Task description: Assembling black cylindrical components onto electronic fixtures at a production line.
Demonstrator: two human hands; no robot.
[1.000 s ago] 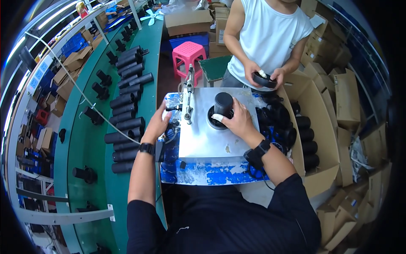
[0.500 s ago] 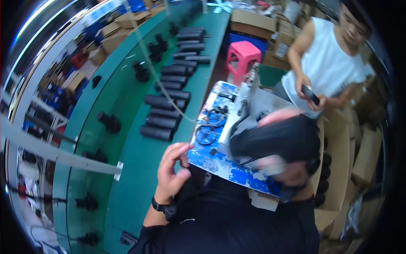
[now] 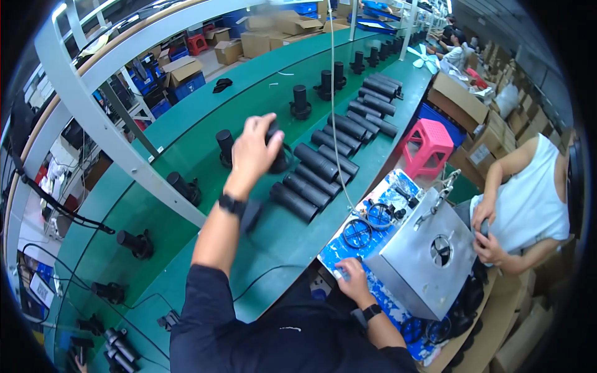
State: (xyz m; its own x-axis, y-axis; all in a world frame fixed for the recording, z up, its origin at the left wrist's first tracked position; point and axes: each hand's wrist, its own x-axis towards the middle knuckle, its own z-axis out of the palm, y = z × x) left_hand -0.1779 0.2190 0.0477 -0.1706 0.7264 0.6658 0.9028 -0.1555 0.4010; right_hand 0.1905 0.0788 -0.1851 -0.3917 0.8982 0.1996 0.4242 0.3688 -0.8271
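My left hand [image 3: 254, 146] reaches out over the green bench. Its thumb and fingers close round a black cylindrical part with a flange [image 3: 282, 160], partly hidden by the hand; whether it is lifted I cannot tell. Black tubes [image 3: 316, 163] lie in rows just right of it. Similar flanged parts [image 3: 300, 102] stand along the green belt beyond. My right hand [image 3: 353, 281] is at the near edge of a worn blue-and-white board [image 3: 379, 276], fingers loosely bent and apart, seemingly holding nothing. Beside it is a metal box [image 3: 404, 261] with a black spoked part in its round hole.
Black spoked rings [image 3: 357, 233] lie on the board. A thin pale cord [image 3: 333, 112] hangs across the bench, and a grey post [image 3: 124, 146] slants at left. At right are a pink stool [image 3: 428, 146], a person in a white top [image 3: 528, 193] and cardboard boxes [image 3: 457, 102].
The view has swung. My left hand has gone from the bench edge out to the flanged part. My right hand, earlier blurred by a large dark thing over the box, now rests lower without it.
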